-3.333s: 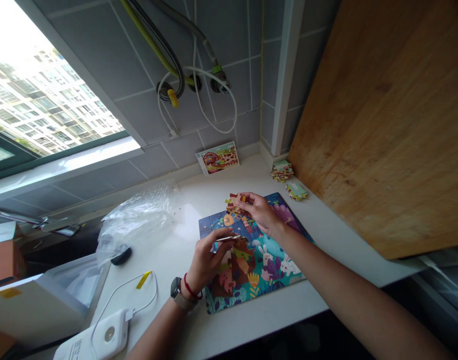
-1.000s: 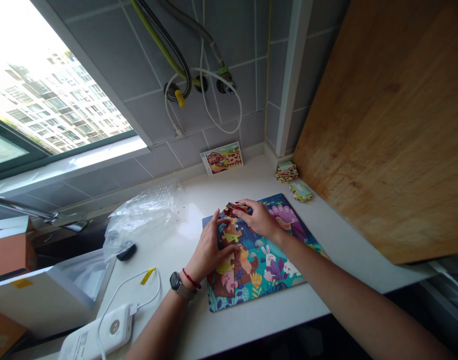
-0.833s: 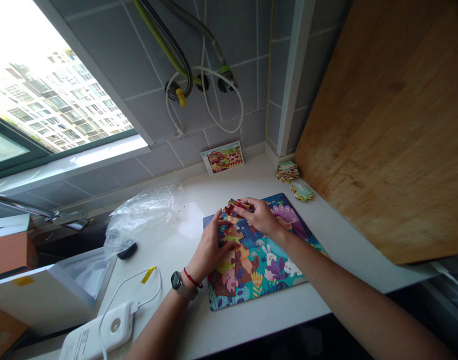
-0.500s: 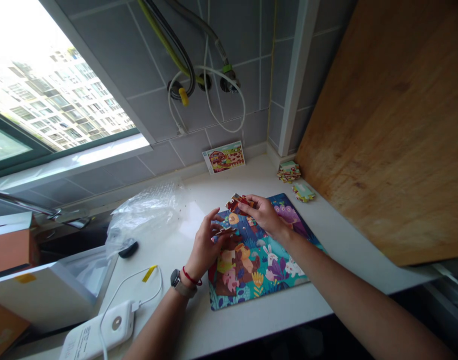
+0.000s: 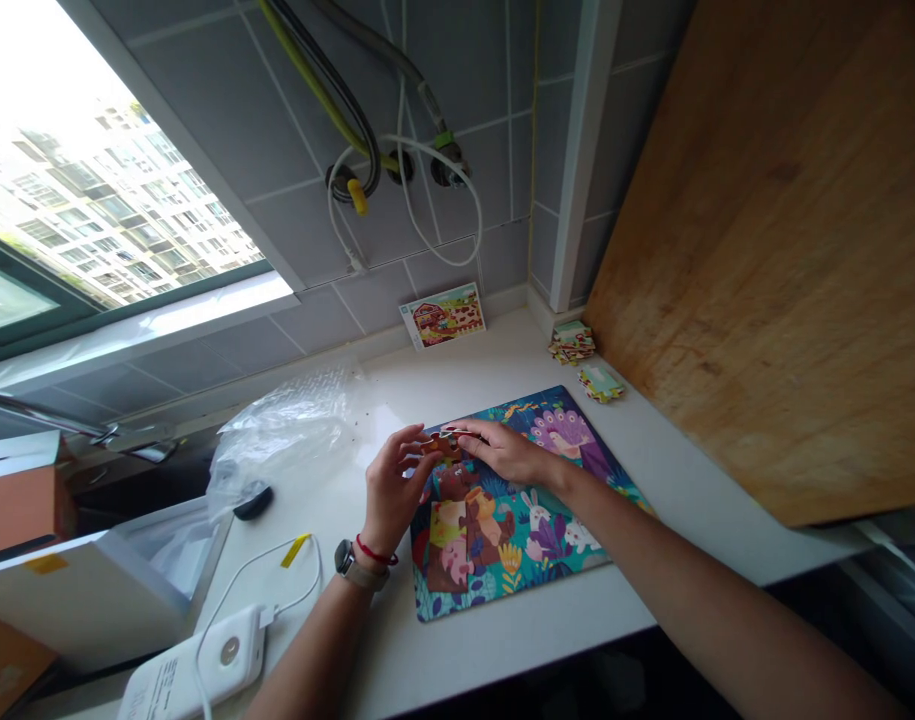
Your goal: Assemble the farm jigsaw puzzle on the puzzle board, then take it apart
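A jigsaw puzzle board (image 5: 532,520) lies on the white counter, printed with a peacock and rabbits, with brown and pink animal pieces assembled at its lower left (image 5: 464,540). Above its left part, my left hand (image 5: 393,480) and my right hand (image 5: 506,450) meet fingertip to fingertip. Between them is a small cluster of brown puzzle pieces (image 5: 443,445), partly hidden by my fingers. Two small piles of loose pieces (image 5: 573,342) stand in the far corner, with a picture card of a farm (image 5: 442,316) leaning on the wall nearby.
A crumpled plastic bag (image 5: 284,445) and a small black object (image 5: 253,503) lie left of the board. A white power bank (image 5: 194,665) with its cable sits near the front. A wooden board (image 5: 764,260) stands upright at the right.
My right hand has slid left and down toward my left hand. My left hand has moved left, past the board's edge. The held pieces now sit lower, between both hands.
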{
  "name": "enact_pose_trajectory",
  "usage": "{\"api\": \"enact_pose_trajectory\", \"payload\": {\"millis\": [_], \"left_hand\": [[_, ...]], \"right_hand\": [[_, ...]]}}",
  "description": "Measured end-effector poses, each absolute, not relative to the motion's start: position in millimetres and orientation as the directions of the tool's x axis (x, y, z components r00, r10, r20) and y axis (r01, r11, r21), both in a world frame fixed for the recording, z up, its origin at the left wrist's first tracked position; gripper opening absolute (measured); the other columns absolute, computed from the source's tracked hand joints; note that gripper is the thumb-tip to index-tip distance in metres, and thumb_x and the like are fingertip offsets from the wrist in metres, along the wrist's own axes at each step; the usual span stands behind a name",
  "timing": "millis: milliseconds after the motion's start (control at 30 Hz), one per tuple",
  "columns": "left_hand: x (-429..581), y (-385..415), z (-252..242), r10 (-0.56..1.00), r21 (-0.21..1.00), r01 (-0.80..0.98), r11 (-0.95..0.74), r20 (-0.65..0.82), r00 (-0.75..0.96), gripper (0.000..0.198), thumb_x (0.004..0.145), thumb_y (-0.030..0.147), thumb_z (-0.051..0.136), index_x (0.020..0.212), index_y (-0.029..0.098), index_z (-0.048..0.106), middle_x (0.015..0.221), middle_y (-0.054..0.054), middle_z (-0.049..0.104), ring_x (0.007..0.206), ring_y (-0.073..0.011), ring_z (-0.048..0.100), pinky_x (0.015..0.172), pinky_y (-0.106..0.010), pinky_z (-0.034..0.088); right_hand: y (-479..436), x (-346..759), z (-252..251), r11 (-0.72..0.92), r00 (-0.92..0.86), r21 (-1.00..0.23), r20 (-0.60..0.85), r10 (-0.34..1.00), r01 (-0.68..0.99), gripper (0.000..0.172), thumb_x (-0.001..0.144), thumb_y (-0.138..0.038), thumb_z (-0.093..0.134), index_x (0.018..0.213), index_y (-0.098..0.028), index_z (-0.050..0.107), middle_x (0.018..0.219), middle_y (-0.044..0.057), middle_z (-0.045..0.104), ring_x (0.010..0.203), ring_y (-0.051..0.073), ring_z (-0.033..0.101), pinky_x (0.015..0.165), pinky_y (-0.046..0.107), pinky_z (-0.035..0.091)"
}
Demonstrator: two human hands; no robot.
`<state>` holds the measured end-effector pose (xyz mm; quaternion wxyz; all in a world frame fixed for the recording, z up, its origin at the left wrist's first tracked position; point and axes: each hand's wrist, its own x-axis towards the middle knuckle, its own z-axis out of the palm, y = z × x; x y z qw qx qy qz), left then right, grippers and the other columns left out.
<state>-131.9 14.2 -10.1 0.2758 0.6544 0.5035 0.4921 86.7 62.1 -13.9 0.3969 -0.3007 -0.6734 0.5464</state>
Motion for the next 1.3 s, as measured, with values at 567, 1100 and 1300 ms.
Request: {"api": "enact_pose_trajectory", "payload": {"millis": [567, 1100, 1300], "left_hand": [[-163.1, 8.4, 20.0, 0.796, 0.518, 0.674, -0.526, 0.022, 0.604, 0.151, 0.059, 0.071, 0.094, 0.172, 0.032, 0.002, 0.176, -0.024, 0.013, 0.163, -0.0519, 0.009, 0.126, -0.075, 0.022], [-170.0, -1.4, 18.7, 0.674, 0.461, 0.680, -0.570, -0.211, 0.708, 0.150, 0.055, 0.060, 0.100, 0.172, 0.034, 0.010, 0.178, -0.021, 0.000, 0.160, -0.0559, -0.002, 0.120, -0.083, 0.010], [-163.0, 0.4, 17.8, 0.731, 0.486, 0.700, -0.523, -0.167, 0.662, 0.113, 0.072, 0.046, 0.095, 0.167, 0.036, 0.034, 0.179, -0.017, 0.011, 0.161, -0.0535, 0.002, 0.122, -0.082, 0.014]], "right_hand": [[66.9, 85.2, -20.9, 0.201, -0.240, -0.974, 0.171, 0.955, 0.106, 0.037, 0.096, -0.045, 0.068, 0.121, -0.019, 0.076, 0.124, 0.013, 0.079, 0.114, 0.030, 0.074, 0.102, 0.044, 0.057], [71.4, 87.9, -18.9, 0.148, -0.165, -0.989, 0.146, 0.975, -0.001, 0.043, 0.093, -0.059, 0.069, 0.112, -0.021, 0.074, 0.115, 0.009, 0.081, 0.108, 0.029, 0.076, 0.097, 0.041, 0.059], [71.5, 87.7, -18.6, 0.134, -0.151, -0.991, 0.133, 0.980, -0.004, 0.044, 0.091, -0.060, 0.071, 0.111, -0.020, 0.074, 0.116, 0.011, 0.080, 0.109, 0.030, 0.075, 0.097, 0.042, 0.060]]}}
